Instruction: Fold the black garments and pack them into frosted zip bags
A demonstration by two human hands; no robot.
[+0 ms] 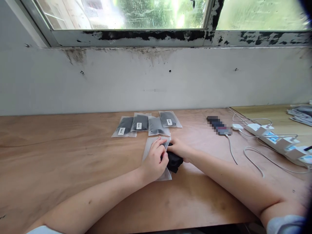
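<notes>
A frosted plastic bag (165, 176) lies on the wooden table (73, 146) close to its middle. My left hand (154, 162) rests over the bag with bent fingers; its fingertips touch the bag's upper part near the opening. My right hand (179, 149) is closed on a folded black item (174, 162) at the bag's right side. Part of the black item is hidden under my hands and the bag's edge, so how far it sits inside cannot be seen.
Behind my hands lie several filled bags (158, 126), some with white labels. At the right are a phone (223, 130) on a cable, a white power strip (280, 139) with chargers and loose cables, and a grey stack (301, 113). A wall (122, 84) rises behind.
</notes>
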